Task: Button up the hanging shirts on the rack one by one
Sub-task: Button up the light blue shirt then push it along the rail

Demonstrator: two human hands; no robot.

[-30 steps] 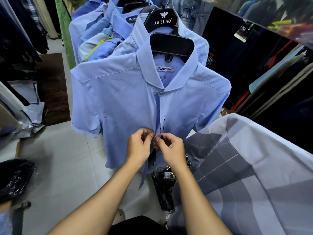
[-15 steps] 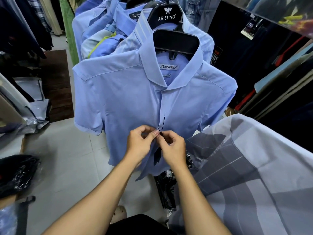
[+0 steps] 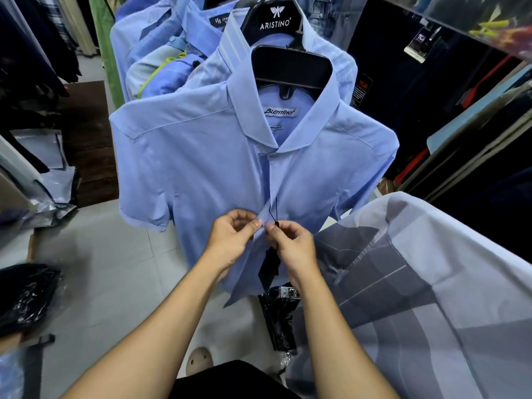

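Front blue shirt point(image 3: 201, 168) on hanger: placket closed above fingers, hem below hangs apart. Left hand point(image 3: 230, 240) and right hand point(image 3: 293, 246) pinch placket edges together mid-front, tag string point(image 3: 273, 210) just above. Btn itself hidden. More shirts point(image 3: 161, 53) behind, state unclear.

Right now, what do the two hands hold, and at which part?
Both the left hand and right hand pinch the front shirt at its placket edges, mid-front.

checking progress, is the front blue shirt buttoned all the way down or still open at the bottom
Still open at the bottom: the blue shirt is closed from collar to where both hands pinch the placket, and below them the front edges part.
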